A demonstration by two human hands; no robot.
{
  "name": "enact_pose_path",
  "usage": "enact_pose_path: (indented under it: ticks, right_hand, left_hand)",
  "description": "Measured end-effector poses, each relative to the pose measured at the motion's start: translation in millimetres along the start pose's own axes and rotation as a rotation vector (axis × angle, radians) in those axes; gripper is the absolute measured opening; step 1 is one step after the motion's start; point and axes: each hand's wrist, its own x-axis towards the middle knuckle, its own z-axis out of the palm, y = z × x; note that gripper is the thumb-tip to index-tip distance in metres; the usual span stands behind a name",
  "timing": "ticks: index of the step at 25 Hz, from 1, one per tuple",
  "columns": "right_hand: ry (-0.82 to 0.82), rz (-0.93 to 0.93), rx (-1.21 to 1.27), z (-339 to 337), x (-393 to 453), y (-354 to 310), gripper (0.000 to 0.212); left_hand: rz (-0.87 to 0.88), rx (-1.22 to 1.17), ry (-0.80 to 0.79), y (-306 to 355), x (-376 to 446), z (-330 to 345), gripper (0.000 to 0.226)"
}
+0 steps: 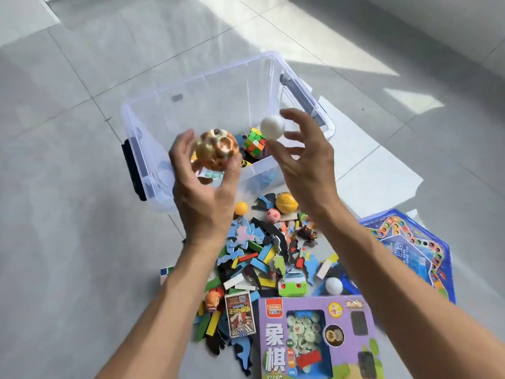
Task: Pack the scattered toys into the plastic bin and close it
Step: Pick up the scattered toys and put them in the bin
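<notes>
Clear, smooth plastic bin (207, 86) with dark matt latches, standing on a glossy grey tiled floor (68, 214). Just in front of the bin, painted wood-like blocks (262, 258) and flat matt puzzle pieces (243, 233); nearer still, a printed cardboard box (276, 337) with a clear window.

Grey tiled floor (68, 187) crossed by bright sunlight patches (314, 31) and grout lines.

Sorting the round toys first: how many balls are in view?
6: patterned ball in left hand, white ball at right hand, orange, pink, yellow, white on floor. More may be hidden.
</notes>
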Motion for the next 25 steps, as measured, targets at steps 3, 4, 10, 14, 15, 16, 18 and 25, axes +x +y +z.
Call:
enact_pose_path:
  ticks: [3, 4, 10, 14, 15, 16, 18, 25]
  right_hand:
    - [0.058, 0.046, -0.063, -24.6, 0.7, 14.8, 0.025]
    - [0.077, 0.105, -0.101, -35.8, -15.3, 29.6, 0.021]
    - [-0.262, 0.270, -0.562, -22.3, -116.8, 142.1, 0.020]
    - [-0.486, 0.200, -0.772, 17.7, -120.3, 173.9, 0.023]
    - [-0.508, 0.173, -0.790, 23.8, -122.8, 177.4, 0.018]
    - [-0.518, 0.154, -0.800, 27.5, -126.6, 180.5, 0.012]
    - [-0.504, 0.185, -0.760, 29.3, -133.0, 184.9, 0.004]
    - [-0.112, 0.510, -0.041, 0.4, -142.6, 102.4, 0.011]
  left_hand:
    - [0.155, 0.176, 0.026, -15.4, 21.8, -3.9, 0.064]
    - [0.208, 0.197, -0.006, -23.7, 6.4, -6.1, 0.057]
    - [-0.086, 0.561, -0.554, -115.1, -133.7, -9.9, 0.046]
    - [-0.172, 0.740, -0.738, -157.3, -123.9, 7.0, 0.062]
    - [-0.175, 0.742, -0.767, -162.5, -118.2, 13.5, 0.065]
    - [-0.180, 0.734, -0.795, -164.6, -112.7, 20.5, 0.067]
    - [-0.179, 0.708, -0.796, -170.5, -102.3, 31.4, 0.055]
    - [-0.191, 0.625, -0.631, -158.8, -104.8, 30.2, 0.009]
